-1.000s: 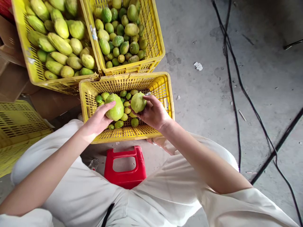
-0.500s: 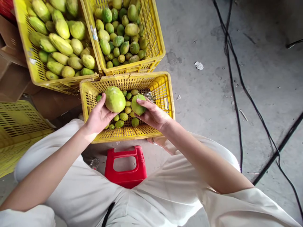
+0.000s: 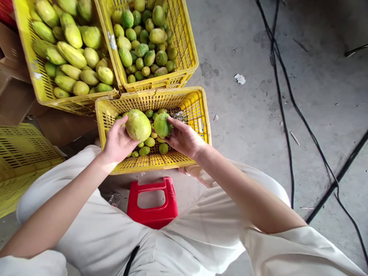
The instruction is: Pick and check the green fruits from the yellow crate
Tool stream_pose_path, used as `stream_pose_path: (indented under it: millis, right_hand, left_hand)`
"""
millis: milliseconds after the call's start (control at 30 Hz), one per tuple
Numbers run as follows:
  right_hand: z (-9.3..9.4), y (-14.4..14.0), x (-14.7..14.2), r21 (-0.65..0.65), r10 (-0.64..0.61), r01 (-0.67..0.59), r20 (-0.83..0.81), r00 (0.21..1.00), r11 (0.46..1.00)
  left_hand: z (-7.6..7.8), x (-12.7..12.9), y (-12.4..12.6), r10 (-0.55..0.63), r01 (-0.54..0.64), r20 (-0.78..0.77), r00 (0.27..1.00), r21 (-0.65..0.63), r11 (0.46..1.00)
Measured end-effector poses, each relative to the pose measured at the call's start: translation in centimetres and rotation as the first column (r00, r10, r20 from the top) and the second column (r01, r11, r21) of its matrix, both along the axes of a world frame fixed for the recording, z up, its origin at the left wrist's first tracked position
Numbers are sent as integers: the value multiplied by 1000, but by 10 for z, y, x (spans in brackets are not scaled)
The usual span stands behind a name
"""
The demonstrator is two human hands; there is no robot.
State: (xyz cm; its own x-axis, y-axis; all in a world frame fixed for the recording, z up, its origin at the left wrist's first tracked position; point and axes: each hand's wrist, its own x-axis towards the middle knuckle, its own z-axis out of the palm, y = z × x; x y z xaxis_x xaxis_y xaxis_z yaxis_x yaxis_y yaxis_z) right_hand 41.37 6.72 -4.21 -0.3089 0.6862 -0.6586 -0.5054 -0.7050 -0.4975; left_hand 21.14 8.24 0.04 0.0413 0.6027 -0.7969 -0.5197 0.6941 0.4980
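Note:
My left hand (image 3: 118,141) grips a large yellow-green fruit (image 3: 138,125) over the near yellow crate (image 3: 198,111). My right hand (image 3: 184,138) holds a smaller green fruit (image 3: 161,125) right beside it, the two fruits almost touching. Below them, several small green and yellow fruits (image 3: 148,142) lie on the crate's floor. My white-clothed legs frame a red stool (image 3: 152,201) just in front of the crate.
Two fuller yellow crates stand behind: a left crate (image 3: 37,76) with big elongated fruits, a right crate (image 3: 186,46) with smaller round ones. An empty yellow crate (image 3: 20,153) lies at the left beside cardboard. Black cables (image 3: 283,103) run over the concrete floor on the right.
My left hand lifted its large fruit up off the pile and turned it. My right hand shifted its smaller fruit left, closer to the large one.

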Motion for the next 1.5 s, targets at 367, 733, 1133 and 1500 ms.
stream_pose_path:
  millis: [367, 733, 1133, 1500]
  right_hand:
    - [-3, -5, 5, 57, -62, 57, 98, 993, 997]
    - [2, 1, 3, -17, -78, 78, -10, 997, 997]
    - [-5, -3, 6, 18, -55, 54, 75, 996, 998]
    - [-2, -2, 4, 21, -59, 58, 37, 998, 998]
  left_hand:
    - [-14, -10, -6, -180, 168, 74, 981, 141, 976]
    - [-19, -12, -12, -213, 206, 23, 977, 165, 964]
    - [-1, -3, -3, -89, 88, 26, 996, 33, 996]
    - [-23, -13, -12, -210, 203, 32, 977, 155, 967]
